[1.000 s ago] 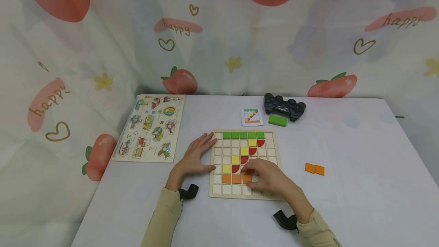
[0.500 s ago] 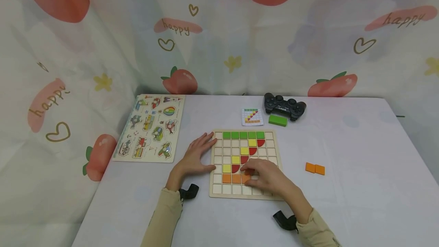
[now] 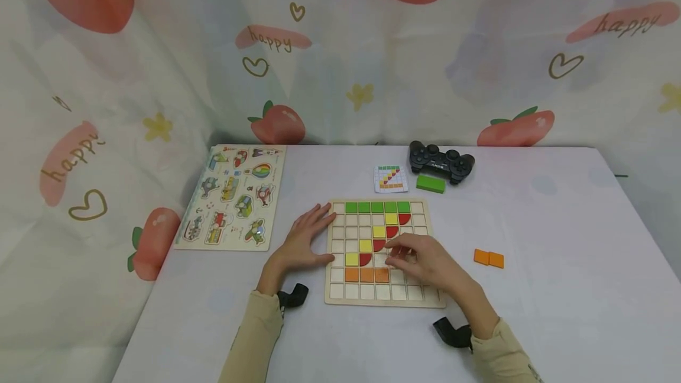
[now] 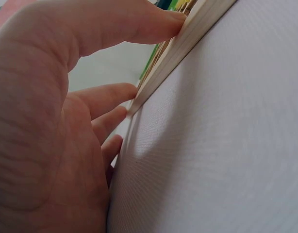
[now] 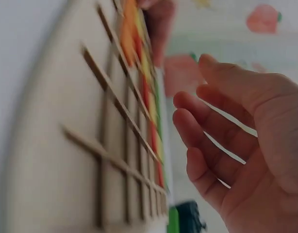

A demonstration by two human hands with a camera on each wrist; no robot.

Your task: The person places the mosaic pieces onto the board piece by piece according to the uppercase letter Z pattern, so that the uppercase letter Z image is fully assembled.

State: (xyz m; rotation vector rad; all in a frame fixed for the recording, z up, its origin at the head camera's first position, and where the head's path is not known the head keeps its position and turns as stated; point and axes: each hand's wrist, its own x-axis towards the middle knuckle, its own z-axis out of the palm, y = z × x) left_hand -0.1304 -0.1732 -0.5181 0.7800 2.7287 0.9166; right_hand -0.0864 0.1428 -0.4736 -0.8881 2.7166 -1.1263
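Observation:
A square wooden grid board (image 3: 367, 292) lies on the white-covered table. Along its left edge rests my left hand (image 3: 300, 246), thumb and fingers spread, with the thumb and fingertips at the rim in the left wrist view. My right hand (image 3: 425, 257) hovers over the board's right half, fingers loosely bent, holding nothing; the right wrist view shows a gap between thumb and fingers. Three orange square tiles (image 3: 366, 275) sit in a lower row. Several green tiles (image 3: 377, 207) fill part of the top row. Yellow squares (image 3: 365, 246) and red quarter-round tiles (image 3: 365, 259) form a diagonal.
Two loose orange tiles (image 3: 496, 260) lie right of the board. Behind it are a small pattern card (image 3: 391, 179), a green block (image 3: 431, 184) and a black game controller (image 3: 441, 161). A picture puzzle board (image 3: 229, 238) lies at the back left.
My right hand has let go of the third orange tile, which stays in its cell, and has lifted and moved back and to the right. The left hand stays at the board's edge.

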